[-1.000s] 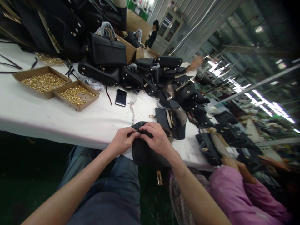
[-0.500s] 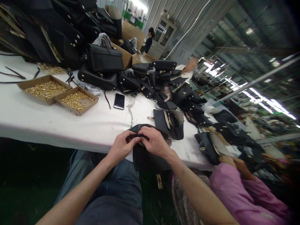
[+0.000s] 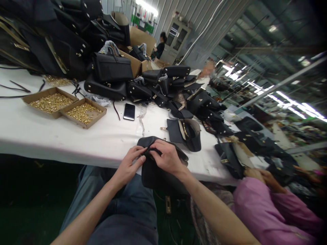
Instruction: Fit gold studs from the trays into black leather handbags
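Our black bag (image 3: 159, 177) has shifted left; it lies mostly under our right hand (image 3: 166, 158), pinching it; our left hand (image 3: 129, 166), barely parted, meets its left side, hold unclear

A pale cabinet (image 3: 176, 38) is backed by a ribbed wall (image 3: 195, 18); strip lights (image 3: 304, 110) are hung to its right, green floor (image 3: 33, 207) is glimpsed below it.

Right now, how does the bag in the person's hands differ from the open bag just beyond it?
The left hand and right hand grip the held bag, partly past the table's edge; the open bag lies further in. The open bag shows pale lining and gold hardware; the held bag, mostly dark outside. Both are dark.
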`<state>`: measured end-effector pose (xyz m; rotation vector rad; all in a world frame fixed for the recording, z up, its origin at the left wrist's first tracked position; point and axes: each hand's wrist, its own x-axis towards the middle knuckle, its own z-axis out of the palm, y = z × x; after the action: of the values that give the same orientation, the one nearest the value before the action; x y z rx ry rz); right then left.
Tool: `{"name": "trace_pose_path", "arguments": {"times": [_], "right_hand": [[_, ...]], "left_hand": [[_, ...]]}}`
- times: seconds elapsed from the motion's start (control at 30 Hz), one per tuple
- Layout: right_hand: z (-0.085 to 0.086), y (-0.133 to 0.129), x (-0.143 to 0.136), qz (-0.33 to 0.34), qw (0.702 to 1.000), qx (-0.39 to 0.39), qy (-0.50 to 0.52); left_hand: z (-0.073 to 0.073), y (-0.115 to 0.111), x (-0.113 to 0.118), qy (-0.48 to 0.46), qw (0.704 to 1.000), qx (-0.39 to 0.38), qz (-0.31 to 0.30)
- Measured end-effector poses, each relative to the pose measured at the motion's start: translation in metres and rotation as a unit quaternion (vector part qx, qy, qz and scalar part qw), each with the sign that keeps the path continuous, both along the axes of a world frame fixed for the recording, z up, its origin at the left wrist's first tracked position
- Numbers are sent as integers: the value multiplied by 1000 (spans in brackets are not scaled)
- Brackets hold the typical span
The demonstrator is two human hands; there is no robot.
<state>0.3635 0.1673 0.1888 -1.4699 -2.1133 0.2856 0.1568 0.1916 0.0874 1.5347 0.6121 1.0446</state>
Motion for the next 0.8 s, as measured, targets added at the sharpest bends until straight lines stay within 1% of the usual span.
{"name": "trace_pose_path", "arguments": {"times": [0.07,0.17,0.23,0.3,0.37,0.43,0.47,0.53,0.57,0.6,0.67,0.73,0.8], "right_hand": [[-1,2,4,1,1000,-11,9],[0,5,12,28,998,-46,12],[1,5,17,35,998,-56,2],[0,3,19,21,999,-47,-10],[-3,1,19,8,999,-30,-21],[-7,-1,18,2,999,-9,-48],[-9,-2,18,0,998,4,-66],[-11,-3,17,1,994,31,-108],[-11,-4,16,5,991,43,-127],[-10,-5,16,12,988,54,-144],[-4,-7,15,26,983,73,-167],[6,-10,15,30,980,92,-174],[17,-12,16,24,980,109,-166]], "left_hand": [[-4,-3,-3,33,999,26,-3],[-6,-4,-5,83,994,64,7],[-7,-3,-2,101,992,73,21],[-10,-3,5,103,992,68,37],[-13,-6,13,83,995,31,55],[-12,-13,20,58,995,-44,74],[-10,-19,22,55,992,-80,77],[2,-31,24,74,988,-118,66],[11,-37,24,91,988,-115,57],[22,-43,23,106,988,-105,48],[46,-52,21,124,987,-87,54],[72,-57,17,135,986,-75,59],[96,-62,13,141,986,-69,46]]}}
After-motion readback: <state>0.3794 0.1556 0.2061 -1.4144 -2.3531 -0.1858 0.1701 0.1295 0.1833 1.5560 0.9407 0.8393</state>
